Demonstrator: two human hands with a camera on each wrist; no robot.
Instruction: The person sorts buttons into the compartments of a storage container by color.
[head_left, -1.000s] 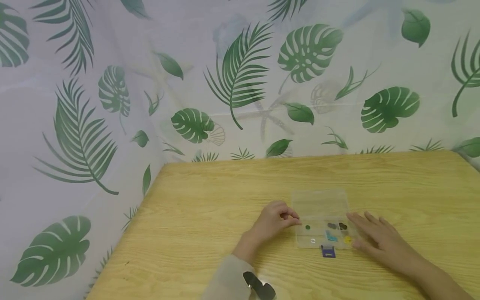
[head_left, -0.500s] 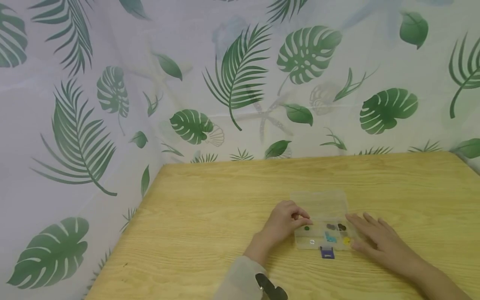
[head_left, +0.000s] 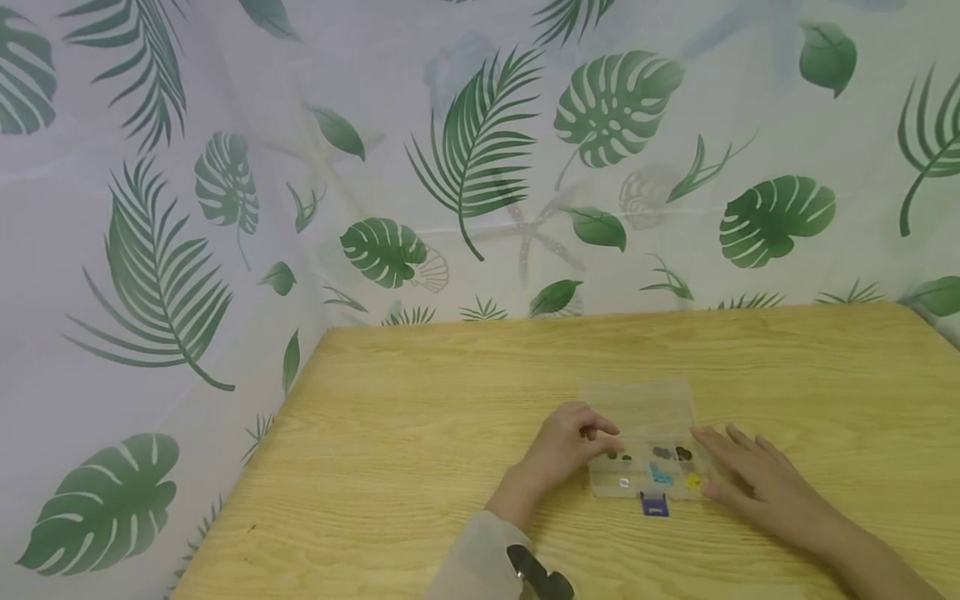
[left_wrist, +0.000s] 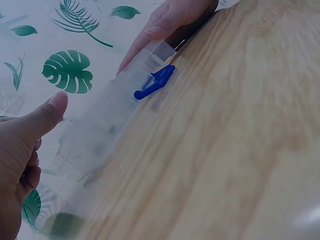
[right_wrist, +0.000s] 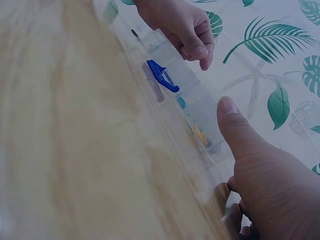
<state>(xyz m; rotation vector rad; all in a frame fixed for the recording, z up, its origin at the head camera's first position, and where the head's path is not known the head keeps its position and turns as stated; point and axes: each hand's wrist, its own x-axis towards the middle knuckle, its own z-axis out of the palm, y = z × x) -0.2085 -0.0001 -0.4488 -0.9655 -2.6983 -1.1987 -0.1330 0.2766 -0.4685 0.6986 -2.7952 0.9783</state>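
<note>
A clear plastic compartment box (head_left: 615,493) lies on the table, its lid (head_left: 637,408) folded back. My left hand (head_left: 564,446) hovers over the left back compartment, thumb and index finger near each other, with nothing seen between them. Below its fingertips lie small dark green pieces (head_left: 626,457). My right hand (head_left: 765,479) rests along the box's right side, fingers stretched out. Other compartments hold dark round pieces (head_left: 683,454), light blue pieces (head_left: 661,473), yellow pieces (head_left: 693,481) and a small pale ring-like piece (head_left: 624,482). A blue latch (right_wrist: 161,76) hangs at the front.
The wood-grain table (head_left: 420,400) extends around the box on all sides. Behind it and to the left hangs a white leaf-patterned sheet (head_left: 480,275). A dark strap (head_left: 536,571) crosses the left sleeve.
My left hand has moved right, over the left back compartment. A second green piece now shows there beside the first. The right hand has stayed at the box's side.
</note>
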